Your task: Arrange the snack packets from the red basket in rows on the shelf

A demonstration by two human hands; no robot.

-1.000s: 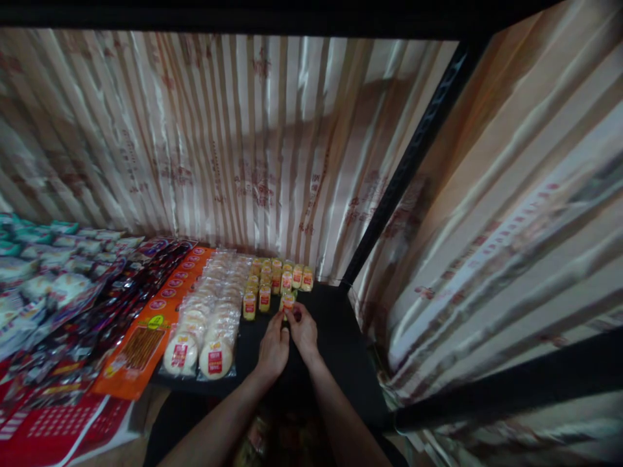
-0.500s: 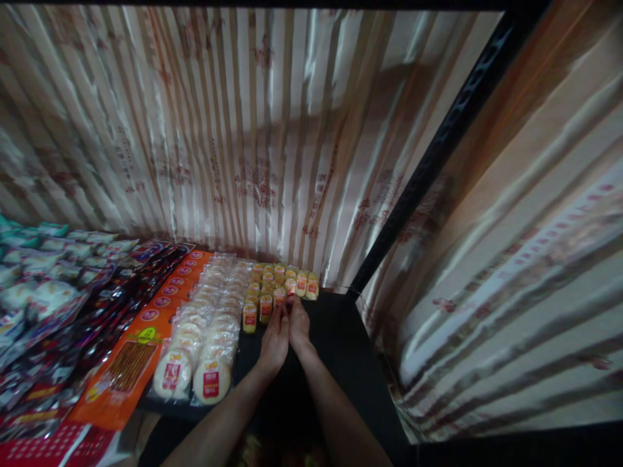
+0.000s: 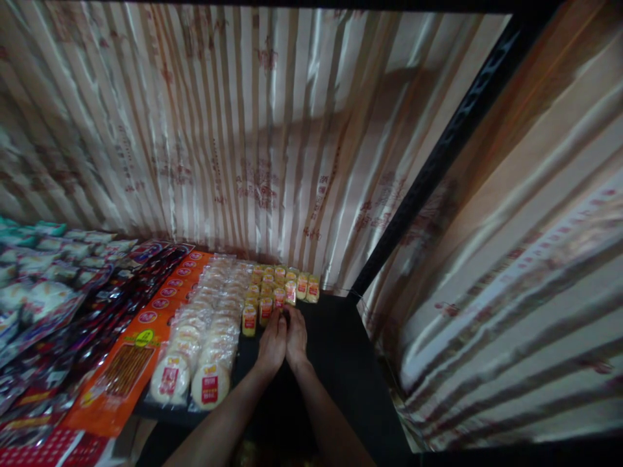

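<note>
My left hand and my right hand lie side by side on the black shelf, fingers curled and pressed together. Their fingertips meet at a small yellow packet with a red label. It stands at the front of several short rows of the same yellow packets. How much of the packet the fingers grip is hidden by the hands. Both forearms reach in from the bottom of the view.
Left of the hands lie rows of round white buns in clear wrappers, then orange snack packs and dark packets. A striped satin curtain closes the back and right. A black post rises at the shelf's corner.
Both hands have moved forward together with the yellow packet, from the bare shelf up to the front of the rows. The camera has tilted slightly.
</note>
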